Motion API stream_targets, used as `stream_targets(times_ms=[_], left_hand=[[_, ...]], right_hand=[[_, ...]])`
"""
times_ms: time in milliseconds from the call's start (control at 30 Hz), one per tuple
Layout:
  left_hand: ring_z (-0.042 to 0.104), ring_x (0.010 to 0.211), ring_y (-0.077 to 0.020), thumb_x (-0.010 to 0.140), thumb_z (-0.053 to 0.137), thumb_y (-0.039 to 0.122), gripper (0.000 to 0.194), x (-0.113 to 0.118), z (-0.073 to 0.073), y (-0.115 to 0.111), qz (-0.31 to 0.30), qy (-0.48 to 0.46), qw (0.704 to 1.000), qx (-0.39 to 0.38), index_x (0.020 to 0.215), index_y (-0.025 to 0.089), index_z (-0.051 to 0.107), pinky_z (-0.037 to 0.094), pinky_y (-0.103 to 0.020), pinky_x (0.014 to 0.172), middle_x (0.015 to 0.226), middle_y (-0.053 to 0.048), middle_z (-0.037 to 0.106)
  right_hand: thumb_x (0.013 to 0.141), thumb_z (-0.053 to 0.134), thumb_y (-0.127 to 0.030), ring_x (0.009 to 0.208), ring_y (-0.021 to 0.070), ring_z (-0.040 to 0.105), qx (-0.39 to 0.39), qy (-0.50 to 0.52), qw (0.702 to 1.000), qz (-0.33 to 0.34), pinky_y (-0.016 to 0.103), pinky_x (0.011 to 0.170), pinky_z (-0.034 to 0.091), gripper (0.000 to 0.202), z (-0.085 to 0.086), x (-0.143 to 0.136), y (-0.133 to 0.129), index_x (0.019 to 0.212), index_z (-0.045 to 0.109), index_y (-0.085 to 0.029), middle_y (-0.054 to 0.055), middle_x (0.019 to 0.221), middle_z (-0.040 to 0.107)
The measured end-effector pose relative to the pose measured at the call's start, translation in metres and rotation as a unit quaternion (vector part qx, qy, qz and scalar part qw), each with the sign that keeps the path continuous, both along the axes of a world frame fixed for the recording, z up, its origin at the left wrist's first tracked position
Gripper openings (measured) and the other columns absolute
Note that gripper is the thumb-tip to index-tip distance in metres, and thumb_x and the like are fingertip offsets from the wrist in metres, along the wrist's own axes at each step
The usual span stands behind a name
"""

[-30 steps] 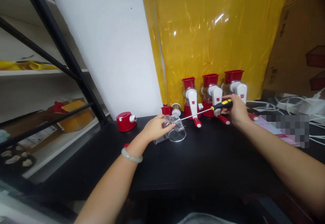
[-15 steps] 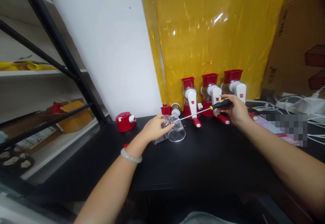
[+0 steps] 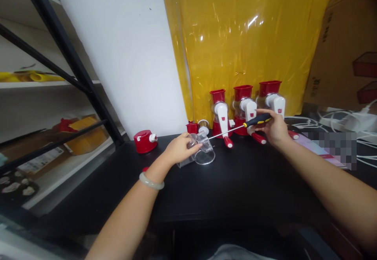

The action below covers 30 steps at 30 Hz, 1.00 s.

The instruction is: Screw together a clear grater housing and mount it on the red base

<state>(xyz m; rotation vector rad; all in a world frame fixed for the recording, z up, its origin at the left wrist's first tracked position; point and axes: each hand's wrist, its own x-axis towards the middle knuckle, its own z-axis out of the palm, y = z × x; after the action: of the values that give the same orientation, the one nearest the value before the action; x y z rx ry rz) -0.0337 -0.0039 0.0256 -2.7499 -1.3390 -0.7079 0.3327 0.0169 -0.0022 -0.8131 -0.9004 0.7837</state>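
Observation:
My left hand (image 3: 181, 149) grips a clear plastic grater housing (image 3: 205, 156) lying on the black table (image 3: 224, 189). In my right hand (image 3: 275, 129) is a screwdriver (image 3: 257, 120) with a black and yellow handle, fingers closed round it. Its metal shaft slants down to the left, and the tip meets the upper right part of the clear housing. Whether the tip sits in a screw is too small to tell. Just behind the housing are a small red part (image 3: 192, 127) and a grater drum (image 3: 203, 125).
Three red and white rotary graters (image 3: 220, 114) stand along the yellow-wrapped backing (image 3: 244, 36). A red base (image 3: 145, 141) sits at the left by the white panel (image 3: 126, 55). White cables (image 3: 330, 124) and a printed sheet (image 3: 318, 148) lie at the right. A black-framed shelf (image 3: 73, 67) rises on the left.
Almost nothing differs. The screwdriver handle has turned slightly in my right hand, while its tip stays at the housing. My left hand keeps its hold.

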Motion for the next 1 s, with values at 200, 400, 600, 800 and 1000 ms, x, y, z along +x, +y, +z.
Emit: stream_targets(times_ms=[200,400,600,800,1000], left_hand=[[0.057,0.071,-0.0188,0.096,0.053,0.063,0.054,0.001,0.001,0.0,0.006,0.003,1.0,-0.003,0.065,0.02,0.052,0.049,-0.037,0.071,0.086,-0.005,0.056],[0.059,0.076,-0.0197,0.096,0.053,0.063,0.053,0.0,0.0,0.0,-0.003,0.003,1.0,0.003,0.066,0.02,0.054,0.049,-0.036,0.073,0.087,-0.005,0.057],[0.056,0.072,-0.0184,0.096,0.052,0.064,0.054,0.0,-0.001,0.001,0.004,0.01,1.0,0.008,0.064,0.02,0.05,0.047,-0.036,0.07,0.086,-0.005,0.055],[0.057,0.074,-0.0192,0.097,0.051,0.064,0.054,0.001,-0.001,0.001,0.0,0.01,1.0,0.002,0.067,0.02,0.052,0.047,-0.037,0.071,0.088,-0.005,0.056],[0.056,0.072,-0.0182,0.096,0.051,0.065,0.056,0.001,0.0,-0.001,0.009,0.012,1.0,-0.003,0.064,0.019,0.053,0.048,-0.036,0.07,0.088,-0.005,0.056]], right_hand=[[0.079,0.054,-0.037,0.057,0.0193,0.064,0.012,0.012,1.0,0.0,0.029,0.045,0.047,0.033,0.002,0.0,-0.001,0.103,0.069,-0.021,0.005,0.076,0.064],[0.08,0.054,-0.03,0.048,0.0173,0.061,-0.02,0.014,1.0,-0.003,0.028,0.042,0.046,0.027,0.003,0.0,-0.001,0.101,0.068,-0.019,0.004,0.07,0.063],[0.086,0.055,-0.031,0.042,0.015,0.055,-0.003,-0.011,0.999,-0.036,0.028,0.038,0.045,0.02,0.0,0.001,0.004,0.096,0.068,-0.019,0.002,0.063,0.061],[0.088,0.065,-0.045,0.035,0.0143,0.047,0.036,-0.043,0.996,-0.068,0.025,0.03,0.032,0.022,-0.006,0.002,0.009,0.094,0.065,-0.024,-0.002,0.051,0.055],[0.09,0.062,-0.061,0.03,0.0104,0.035,0.057,-0.069,0.994,-0.064,0.022,0.03,0.028,0.038,-0.005,-0.001,0.005,0.089,0.064,-0.023,-0.007,0.04,0.042]])
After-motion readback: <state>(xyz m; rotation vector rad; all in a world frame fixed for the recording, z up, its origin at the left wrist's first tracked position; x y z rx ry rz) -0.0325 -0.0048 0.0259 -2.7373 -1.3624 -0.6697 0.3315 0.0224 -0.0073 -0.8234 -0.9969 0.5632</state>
